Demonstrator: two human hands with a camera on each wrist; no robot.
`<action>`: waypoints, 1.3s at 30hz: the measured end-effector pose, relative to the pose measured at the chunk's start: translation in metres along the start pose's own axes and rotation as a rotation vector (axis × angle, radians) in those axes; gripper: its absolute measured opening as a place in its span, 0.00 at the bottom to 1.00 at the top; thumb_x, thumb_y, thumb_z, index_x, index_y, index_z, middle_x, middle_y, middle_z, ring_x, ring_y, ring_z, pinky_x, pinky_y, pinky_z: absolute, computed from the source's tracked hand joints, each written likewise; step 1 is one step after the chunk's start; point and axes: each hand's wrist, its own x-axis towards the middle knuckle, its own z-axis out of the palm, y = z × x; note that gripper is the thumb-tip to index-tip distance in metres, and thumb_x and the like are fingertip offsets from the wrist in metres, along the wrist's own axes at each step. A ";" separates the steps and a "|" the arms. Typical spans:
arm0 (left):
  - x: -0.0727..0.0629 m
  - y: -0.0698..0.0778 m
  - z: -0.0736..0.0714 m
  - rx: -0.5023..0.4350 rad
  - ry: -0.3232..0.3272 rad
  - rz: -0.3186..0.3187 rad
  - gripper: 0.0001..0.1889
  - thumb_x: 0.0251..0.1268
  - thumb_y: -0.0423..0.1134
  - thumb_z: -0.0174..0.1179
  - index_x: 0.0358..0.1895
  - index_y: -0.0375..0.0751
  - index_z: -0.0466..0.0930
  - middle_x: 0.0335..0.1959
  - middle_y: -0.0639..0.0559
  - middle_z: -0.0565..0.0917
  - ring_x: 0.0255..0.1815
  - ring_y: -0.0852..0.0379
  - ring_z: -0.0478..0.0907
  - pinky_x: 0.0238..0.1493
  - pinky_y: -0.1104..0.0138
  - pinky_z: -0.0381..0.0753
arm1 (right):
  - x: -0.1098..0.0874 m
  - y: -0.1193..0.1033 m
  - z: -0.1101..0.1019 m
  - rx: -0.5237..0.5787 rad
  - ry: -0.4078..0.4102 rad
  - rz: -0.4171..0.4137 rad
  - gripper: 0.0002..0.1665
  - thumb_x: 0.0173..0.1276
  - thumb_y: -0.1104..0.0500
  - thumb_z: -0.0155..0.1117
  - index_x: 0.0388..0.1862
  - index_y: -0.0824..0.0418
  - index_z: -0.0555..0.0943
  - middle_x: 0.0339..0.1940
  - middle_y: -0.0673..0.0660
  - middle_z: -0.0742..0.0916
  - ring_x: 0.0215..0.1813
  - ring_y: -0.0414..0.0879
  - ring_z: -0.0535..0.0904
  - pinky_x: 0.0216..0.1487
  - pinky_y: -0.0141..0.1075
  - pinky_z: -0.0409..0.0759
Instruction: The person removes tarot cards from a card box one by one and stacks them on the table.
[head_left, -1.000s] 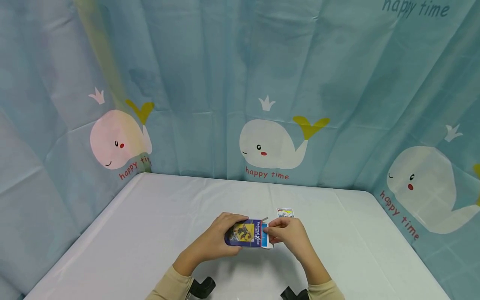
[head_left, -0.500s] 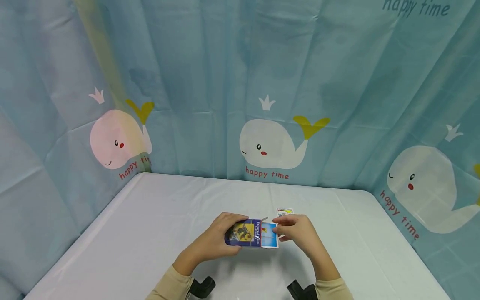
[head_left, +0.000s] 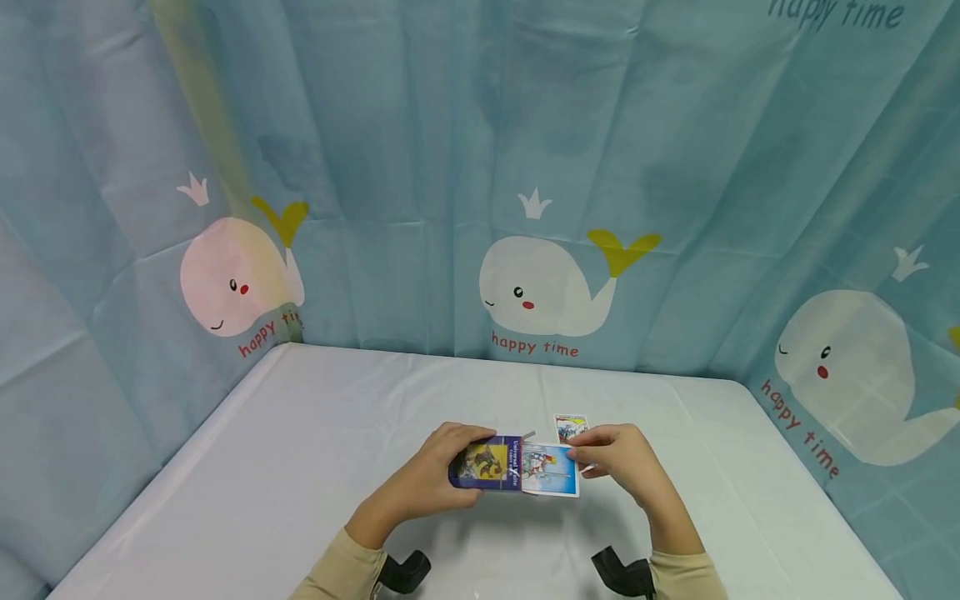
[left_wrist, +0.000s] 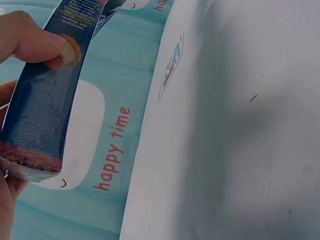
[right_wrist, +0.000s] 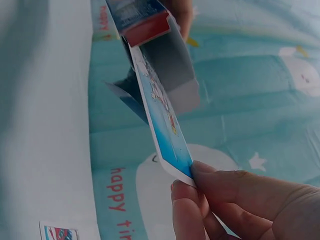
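My left hand (head_left: 431,475) grips a dark blue tarot card box (head_left: 487,463) across its width, held above the table with its open end to the right. In the left wrist view the thumb presses the narrow side of the box (left_wrist: 47,95). Between thumb and fingers of my right hand (head_left: 618,458) is the end of a blue-and-white tarot card (head_left: 551,471), which sticks partly out of the box. The right wrist view shows the card (right_wrist: 162,117) edge-on, with the box's flaps (right_wrist: 175,70) spread around it. Its inner end is hidden in the box.
Another picture card (head_left: 572,427) lies on the white table (head_left: 337,442) just beyond my right hand. A pale blue curtain (head_left: 405,167) printed with whales hangs along the table's far edge.
My right hand has moved to the right, drawing the card further out of the box. More of its picture shows. The left hand and box have stayed almost still.
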 end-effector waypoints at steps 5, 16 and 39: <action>0.000 -0.001 -0.001 0.006 0.005 0.000 0.38 0.49 0.41 0.72 0.69 0.57 0.71 0.64 0.59 0.76 0.61 0.60 0.67 0.57 0.58 0.72 | -0.001 0.001 -0.010 -0.011 0.016 0.014 0.11 0.61 0.62 0.71 0.41 0.68 0.88 0.35 0.58 0.90 0.31 0.46 0.84 0.36 0.39 0.86; 0.000 -0.003 -0.004 0.000 0.015 0.018 0.38 0.50 0.40 0.71 0.69 0.56 0.71 0.63 0.57 0.76 0.60 0.58 0.67 0.54 0.59 0.73 | -0.006 0.002 -0.026 -0.062 -0.116 -0.015 0.12 0.62 0.60 0.71 0.36 0.71 0.86 0.28 0.56 0.89 0.30 0.44 0.84 0.33 0.38 0.85; -0.001 -0.005 -0.006 -0.009 0.035 0.016 0.38 0.51 0.39 0.70 0.70 0.55 0.71 0.64 0.56 0.75 0.59 0.58 0.67 0.52 0.62 0.73 | -0.003 0.012 -0.040 0.022 -0.342 -0.023 0.20 0.62 0.60 0.72 0.44 0.76 0.83 0.32 0.56 0.90 0.32 0.44 0.88 0.36 0.36 0.86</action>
